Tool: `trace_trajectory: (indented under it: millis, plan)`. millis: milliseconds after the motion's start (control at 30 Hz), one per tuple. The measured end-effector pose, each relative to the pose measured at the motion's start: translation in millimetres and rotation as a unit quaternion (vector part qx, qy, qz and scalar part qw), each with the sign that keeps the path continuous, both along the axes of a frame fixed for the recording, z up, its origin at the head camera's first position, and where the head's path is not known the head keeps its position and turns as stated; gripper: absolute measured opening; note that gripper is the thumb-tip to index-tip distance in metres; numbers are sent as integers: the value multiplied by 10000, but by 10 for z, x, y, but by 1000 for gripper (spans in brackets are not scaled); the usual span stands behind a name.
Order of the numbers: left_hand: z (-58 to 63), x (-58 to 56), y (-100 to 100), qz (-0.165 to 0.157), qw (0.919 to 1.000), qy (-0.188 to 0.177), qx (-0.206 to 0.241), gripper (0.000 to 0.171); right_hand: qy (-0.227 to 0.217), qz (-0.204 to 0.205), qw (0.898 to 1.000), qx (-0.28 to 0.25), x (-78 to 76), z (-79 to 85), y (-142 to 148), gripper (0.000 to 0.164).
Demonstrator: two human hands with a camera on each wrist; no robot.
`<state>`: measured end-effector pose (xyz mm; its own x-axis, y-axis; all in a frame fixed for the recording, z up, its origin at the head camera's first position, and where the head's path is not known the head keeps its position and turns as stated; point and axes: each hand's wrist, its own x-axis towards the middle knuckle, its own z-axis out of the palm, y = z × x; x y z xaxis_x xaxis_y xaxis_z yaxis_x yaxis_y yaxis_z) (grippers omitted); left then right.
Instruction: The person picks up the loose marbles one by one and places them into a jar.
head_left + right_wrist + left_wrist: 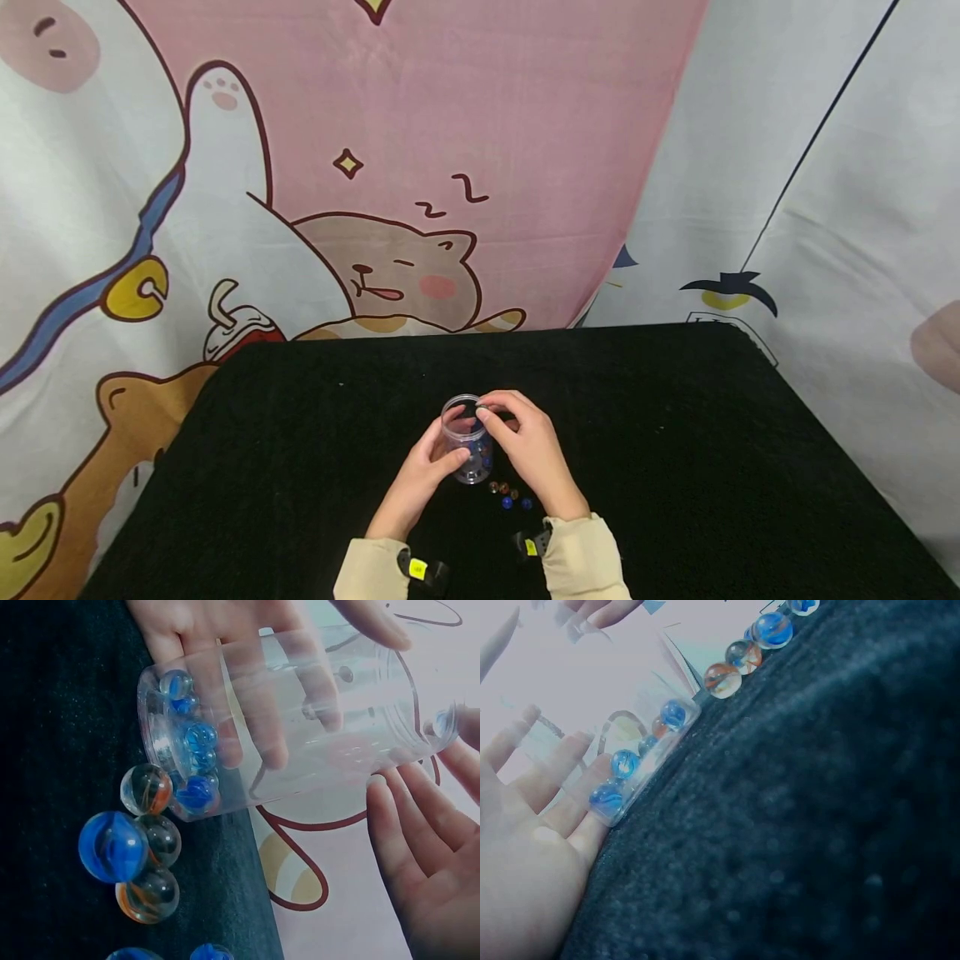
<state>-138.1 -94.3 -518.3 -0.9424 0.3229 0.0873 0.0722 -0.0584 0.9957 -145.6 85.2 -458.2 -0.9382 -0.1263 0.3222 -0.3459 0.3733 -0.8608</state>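
A clear plastic jar [474, 473] stands upright on the black cloth with its mouth uncovered. My left hand [422, 477] grips its side, fingers behind and thumb in front. Blue and orange-streaked glass marbles [199, 737] lie at the jar's bottom. At the rim, my right hand [529, 442] pinches a small marble [442, 722] between thumb and forefinger; it is partly hidden and seen through the clear wall in the right wrist view. Several loose marbles [507, 503], blue and orange-streaked, rest on the cloth just right of the jar's base, below the right hand.
The black cloth [300, 467] covers the table on all sides of the jar. Behind its far edge hangs a curtain [480, 108] printed with cartoon animals. Each wrist wears a dark strap-on camera [429, 573] with a yellow label.
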Motion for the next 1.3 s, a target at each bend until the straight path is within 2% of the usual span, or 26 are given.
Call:
trace_trajectory:
  millis: [400,633,667,1100,1300]
  plan:
    - [0,5,-1,-28,10000,-54,26,52,-82,44,9999,-88,2,-5,8,20]
    - [-6,6,0,-15,10000,-17,34,52,-427,112,9990,-114,191,327,-13,19]
    - [-7,6,0,-18,10000,-4,30,51,-417,117,9990,-104,196,332,-11,20]
    - [-19,-1,2,-78,9999,46,68,53,-459,177,9987,-89,192,329,11,20]
    - [-2,5,5,-56,10000,35,65,53,-353,214,9990,-146,44,97,39,19]
